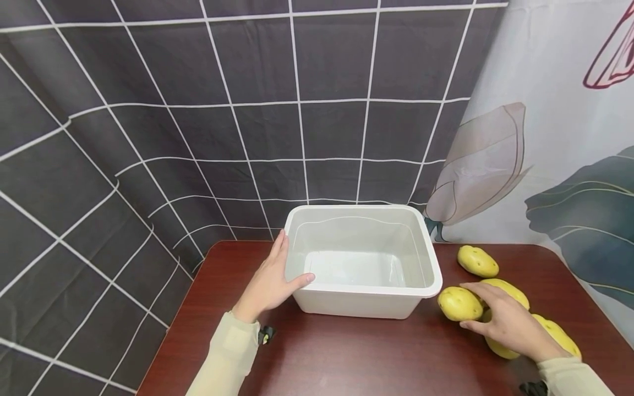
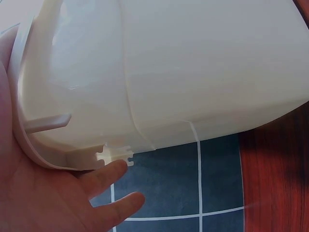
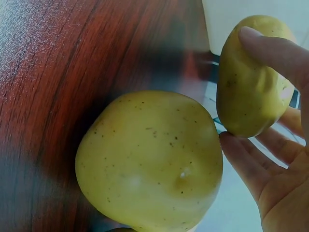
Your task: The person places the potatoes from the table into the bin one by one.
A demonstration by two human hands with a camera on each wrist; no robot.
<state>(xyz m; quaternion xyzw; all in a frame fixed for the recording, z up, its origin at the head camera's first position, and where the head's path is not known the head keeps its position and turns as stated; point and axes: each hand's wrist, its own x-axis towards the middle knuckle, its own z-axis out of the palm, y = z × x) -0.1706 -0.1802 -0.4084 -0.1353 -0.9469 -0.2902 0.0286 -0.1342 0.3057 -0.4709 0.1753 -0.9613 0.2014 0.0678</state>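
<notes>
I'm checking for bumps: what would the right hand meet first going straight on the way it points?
The right hand, potato leading, would likely meet the tub; whether it would clear the rim is unclear.

Tub (image 1: pixel 356 303): smooth plastic, softly glossy. Table (image 1: pixel 346 352): wood-grained, polished surface. Potatoes (image 1: pixel 458 304): smooth, dimpled skin, slight sheen. Backdrop (image 1: pixel 257 60): matt, wrinkled cloth.

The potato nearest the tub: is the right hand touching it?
Touching: the right wrist view shows the right hand gripping the potato, thumb against it.

No readable lettering or numbers
</notes>
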